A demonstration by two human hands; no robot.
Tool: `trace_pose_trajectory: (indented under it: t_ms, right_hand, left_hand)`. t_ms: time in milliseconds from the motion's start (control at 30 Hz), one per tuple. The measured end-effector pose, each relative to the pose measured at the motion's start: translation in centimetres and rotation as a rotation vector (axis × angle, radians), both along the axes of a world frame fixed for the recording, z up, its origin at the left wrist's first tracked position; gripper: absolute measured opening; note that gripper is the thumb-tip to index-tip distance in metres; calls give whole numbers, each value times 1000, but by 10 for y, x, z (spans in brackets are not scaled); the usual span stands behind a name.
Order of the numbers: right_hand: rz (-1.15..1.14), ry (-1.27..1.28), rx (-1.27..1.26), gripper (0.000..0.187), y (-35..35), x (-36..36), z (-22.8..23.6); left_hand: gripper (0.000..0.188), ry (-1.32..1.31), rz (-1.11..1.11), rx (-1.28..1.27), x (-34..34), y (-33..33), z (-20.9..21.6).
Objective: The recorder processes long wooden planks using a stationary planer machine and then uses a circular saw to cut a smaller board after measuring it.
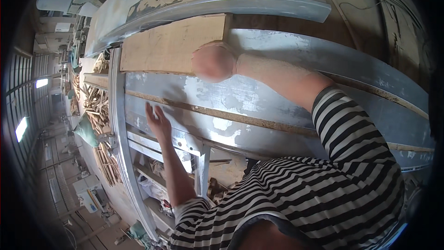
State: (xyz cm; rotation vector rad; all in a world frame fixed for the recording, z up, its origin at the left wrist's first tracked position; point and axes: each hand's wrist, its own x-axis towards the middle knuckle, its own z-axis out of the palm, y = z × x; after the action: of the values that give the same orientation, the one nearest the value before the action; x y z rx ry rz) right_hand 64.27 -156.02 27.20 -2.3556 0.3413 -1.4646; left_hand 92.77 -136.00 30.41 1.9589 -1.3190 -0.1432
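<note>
My left hand (158, 119) hovers low over the near left part of the metal-topped table (222, 91). Its fingers are stretched and apart, and nothing is in them. A flat, pale brown wooden board (162, 42) lies on the far left of the table, along a long metal rail. At the board's near right corner is my right hand (213, 61). Motion smears it, and its fingers are hidden, so I cannot tell whether it grips the board or rests on it.
The long grey metal rail (259, 5) runs behind the board. A metal beam (119, 111) borders the table's left end. Narrow wood-lined slots (240, 121) run along the tabletop. Beyond the left end lies a heap of wood offcuts (98, 106), near a green sack (86, 130).
</note>
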Motion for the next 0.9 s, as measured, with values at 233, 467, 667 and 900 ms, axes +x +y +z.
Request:
trace_pose_trajectory:
  t_ms: [233,467,667,900]
  right_hand:
    - [-10,38,-9,10,-1,0,-1]
    - [-7,30,25,7,0,1,4]
    - [-24,31,29,5,7,3,4]
    - [-3,42,29,5,10,1,8]
  left_hand:
    - [37,-543,502,25,-44,196,4]
    - [51,-47,857,726,-69,275,-52]
    - [56,-183,805,660,-60,277,-68]
    - [53,-179,788,723,-61,278,-69]
